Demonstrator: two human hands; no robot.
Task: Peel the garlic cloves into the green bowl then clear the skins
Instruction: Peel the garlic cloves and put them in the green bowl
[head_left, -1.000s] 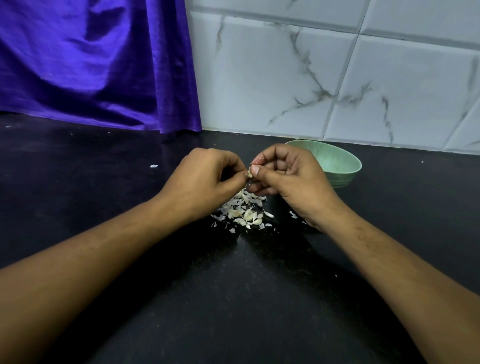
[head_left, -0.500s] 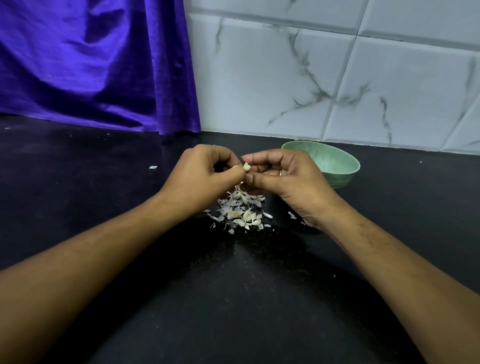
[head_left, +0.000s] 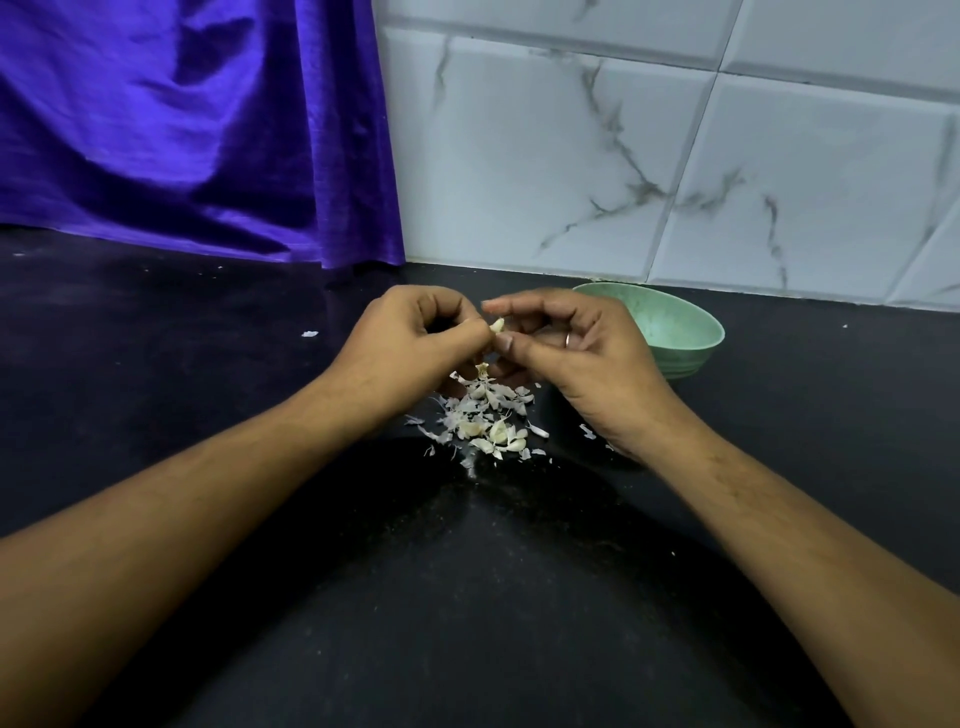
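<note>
Left hand (head_left: 410, 343) and right hand (head_left: 576, 358) meet fingertip to fingertip at centre.
Bare left forearm (head_left: 208, 493) enters from lower left, bare right forearm (head_left: 779, 519) from lower right, converging. Left: back of hand up, fingers curled, thumb and forefinger pinching a small pale garlic clove (head_left: 497, 326). Right: fingers curled, forefinger arched over the clove, thumb tip against its underside, thin metal ring (head_left: 569, 340) on one finger. Wrists roughly level.

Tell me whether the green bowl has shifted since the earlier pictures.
No. The green bowl still sits on the counter just beneath the same slanted tile joint of the wall.
</note>
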